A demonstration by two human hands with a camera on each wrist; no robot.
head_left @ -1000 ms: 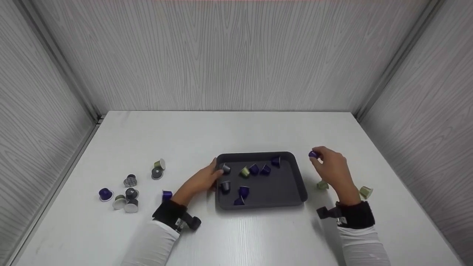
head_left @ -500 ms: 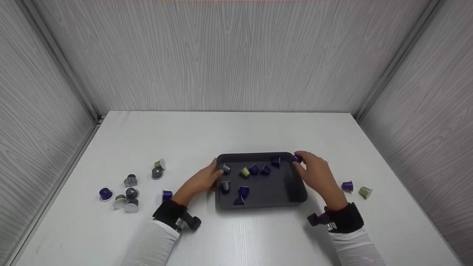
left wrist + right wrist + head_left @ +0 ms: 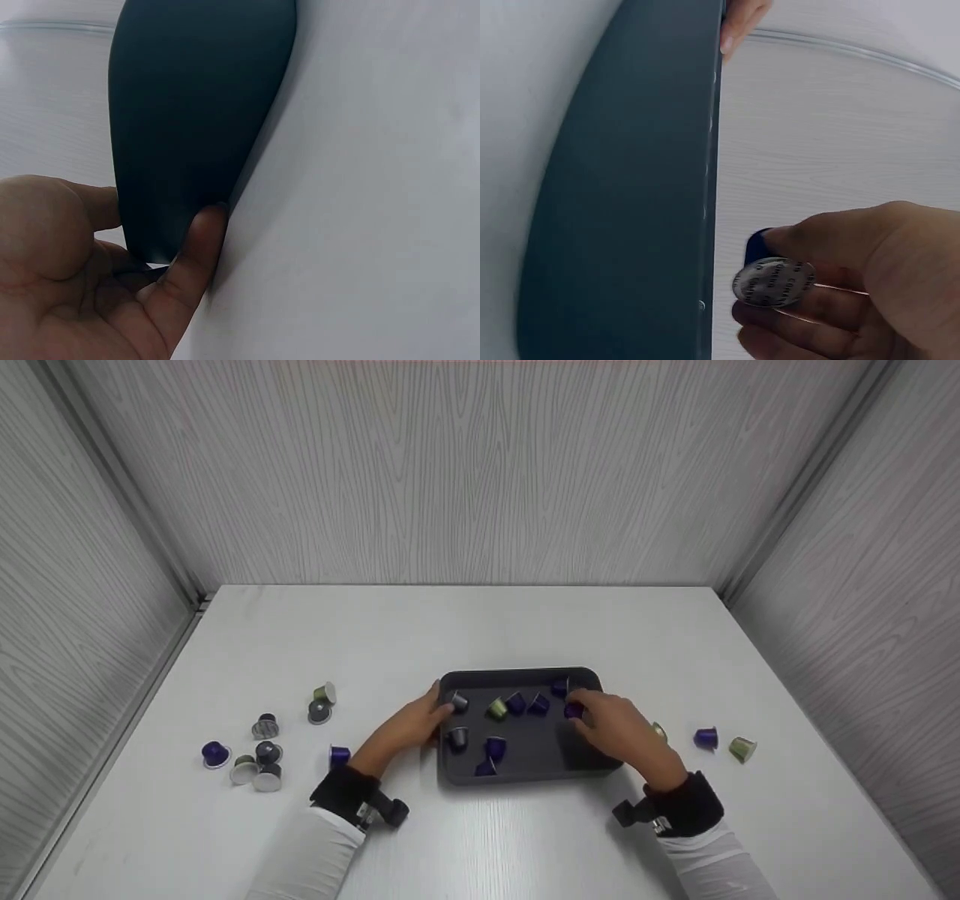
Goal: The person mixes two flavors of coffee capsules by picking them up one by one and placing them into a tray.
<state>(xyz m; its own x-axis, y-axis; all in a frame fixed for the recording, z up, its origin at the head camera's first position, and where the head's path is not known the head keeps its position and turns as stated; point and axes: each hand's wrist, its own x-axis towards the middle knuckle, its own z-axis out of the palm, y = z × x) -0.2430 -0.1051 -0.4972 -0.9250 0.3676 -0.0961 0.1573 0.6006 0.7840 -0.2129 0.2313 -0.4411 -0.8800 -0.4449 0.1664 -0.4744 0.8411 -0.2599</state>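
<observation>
A dark grey tray (image 3: 532, 750) lies on the white table with several coffee capsules in it, purple, grey and one green. My left hand (image 3: 405, 726) grips its left end, thumb over the rim; in the left wrist view the fingers (image 3: 202, 240) reach under the dark tray wall (image 3: 195, 112). Over the tray's right part, my right hand (image 3: 619, 729) pinches a purple coffee capsule (image 3: 574, 711) between thumb and fingers. The right wrist view shows that capsule's printed silver lid (image 3: 772, 282) facing the camera, just beyond the tray's rim (image 3: 708, 187).
Right of the tray lie a purple capsule (image 3: 706, 738) and a green capsule (image 3: 742, 748), with another green capsule (image 3: 659, 730) partly hidden behind my right hand. Several mixed capsules are scattered at the left, including a purple one (image 3: 340, 756) beside my left wrist. Wood-grain panels (image 3: 465, 472) enclose the table.
My right hand has moved left with the purple capsule, from right of the tray to over its inside. My left hand and the tray have stayed in place.
</observation>
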